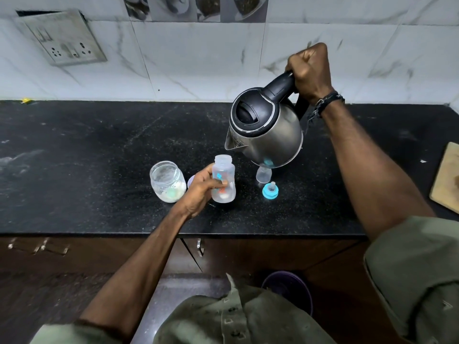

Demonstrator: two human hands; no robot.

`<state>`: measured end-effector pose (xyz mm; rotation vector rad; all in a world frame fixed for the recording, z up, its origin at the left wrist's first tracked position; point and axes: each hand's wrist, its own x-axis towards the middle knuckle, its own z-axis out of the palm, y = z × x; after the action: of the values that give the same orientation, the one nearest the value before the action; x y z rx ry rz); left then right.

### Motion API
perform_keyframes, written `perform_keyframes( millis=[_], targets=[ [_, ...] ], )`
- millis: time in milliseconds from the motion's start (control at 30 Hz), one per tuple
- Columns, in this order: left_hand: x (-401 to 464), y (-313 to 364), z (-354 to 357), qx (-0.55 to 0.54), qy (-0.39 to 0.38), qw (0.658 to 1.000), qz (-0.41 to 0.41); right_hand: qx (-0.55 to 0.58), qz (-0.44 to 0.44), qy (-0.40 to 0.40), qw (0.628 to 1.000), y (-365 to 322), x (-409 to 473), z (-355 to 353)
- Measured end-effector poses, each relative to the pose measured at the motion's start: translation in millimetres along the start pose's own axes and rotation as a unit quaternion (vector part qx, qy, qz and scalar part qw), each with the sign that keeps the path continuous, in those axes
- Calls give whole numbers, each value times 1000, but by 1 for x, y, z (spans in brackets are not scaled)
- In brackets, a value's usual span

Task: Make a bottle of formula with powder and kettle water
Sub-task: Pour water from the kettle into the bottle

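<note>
A clear baby bottle (224,175) stands uncapped on the black counter (99,170), with white powder at its bottom. My left hand (202,191) grips its side. My right hand (310,73) grips the black handle of a steel kettle (267,130), held in the air and tilted, its spout just above and right of the bottle's mouth. No water stream is visible. An open glass jar (167,181) holding white powder and a green scoop sits left of the bottle. The blue teat ring (270,191) and clear cap (263,174) lie to the right.
A purple lid (190,181) peeks out behind my left hand. A wooden board (447,177) lies at the counter's right edge. A wall socket (64,38) is mounted on the tiled wall at upper left. Cupboard doors and a purple bucket (288,289) are below.
</note>
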<state>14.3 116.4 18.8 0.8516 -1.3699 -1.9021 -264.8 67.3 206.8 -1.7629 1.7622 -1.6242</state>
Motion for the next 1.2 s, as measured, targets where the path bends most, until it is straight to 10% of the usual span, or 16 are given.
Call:
perform_keyframes(
  millis=[1200],
  targets=[
    [-6, 1, -8, 53, -40, 997, 30, -152, -86, -82, 981, -36, 0, 3]
  ],
)
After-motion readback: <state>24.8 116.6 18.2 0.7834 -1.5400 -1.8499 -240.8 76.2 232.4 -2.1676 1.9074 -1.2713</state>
